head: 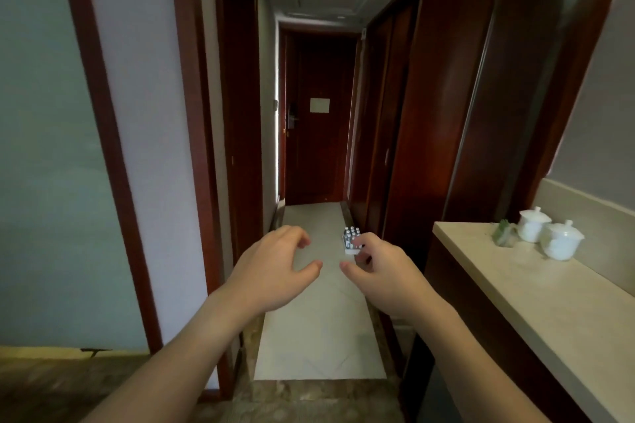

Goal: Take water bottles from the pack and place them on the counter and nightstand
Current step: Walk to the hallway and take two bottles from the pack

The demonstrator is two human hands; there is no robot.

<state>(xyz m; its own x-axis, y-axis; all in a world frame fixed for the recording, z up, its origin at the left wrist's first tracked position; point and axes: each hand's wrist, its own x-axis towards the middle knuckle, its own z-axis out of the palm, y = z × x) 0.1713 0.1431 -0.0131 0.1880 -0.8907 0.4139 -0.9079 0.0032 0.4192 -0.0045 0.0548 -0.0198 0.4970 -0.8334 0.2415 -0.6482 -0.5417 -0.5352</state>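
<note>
A pack of water bottles (349,240) stands on the hallway floor far ahead, against the right-hand cabinet; its near side is partly hidden by my right fingers. My left hand (275,269) and my right hand (381,273) are stretched out in front of me at mid-frame, both empty with curled, spread fingers. The beige stone counter (536,288) runs along the right side. No nightstand is in view.
Two white lidded cups (548,233) and a small green packet (503,233) sit at the counter's far end. Dark wooden wardrobes (429,113) line the right wall. A closed wooden door (319,120) ends the narrow hallway. A doorframe (202,148) stands on the left.
</note>
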